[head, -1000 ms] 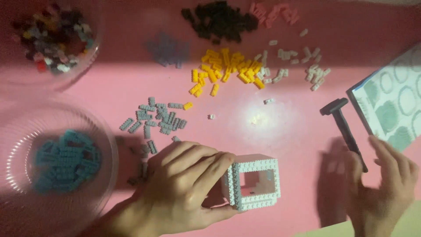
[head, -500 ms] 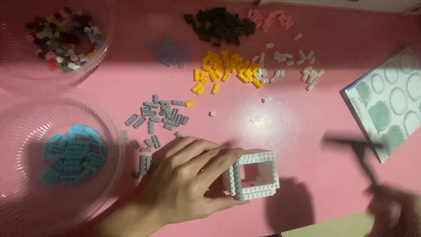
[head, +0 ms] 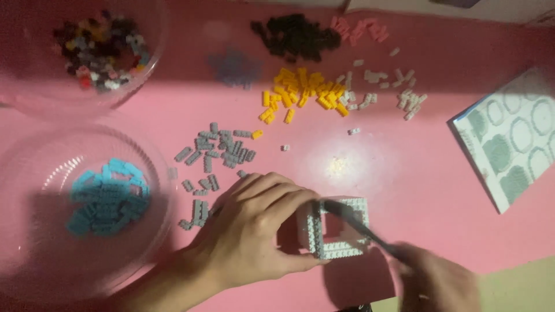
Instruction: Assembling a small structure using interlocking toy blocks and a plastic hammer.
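left hand [head: 248, 231] is wrapped round the left side of a small hollow square frame [head: 337, 228] built out of pale grey bricks, fingers closed on it, thumb along the near edge. the frame sits on the pink table [head: 404, 173], near the front edge, a bit right of centre. right hand [head: 436, 283] comes in from the bottom right, fingers closed round a thin dark tool [head: 358, 225] that's pretty blurred, its tip reaching over the frame's open middle. can't tell if the tip actually touches the bricks.

further back there's a loose pile of grey bricks [head: 217, 150] just beyond the left hand, then yellow bricks [head: 300, 92], black ones [head: 295, 34], and some pale pink ones [head: 358, 28] near the far edge. two clear bowls on the left: the near bowl [head: 34, 254] holds blue bricks [head: 107, 196], the far bowl [head: 147, 69] has mixed colours. a printed booklet [head: 509, 138] lies at the right edge.
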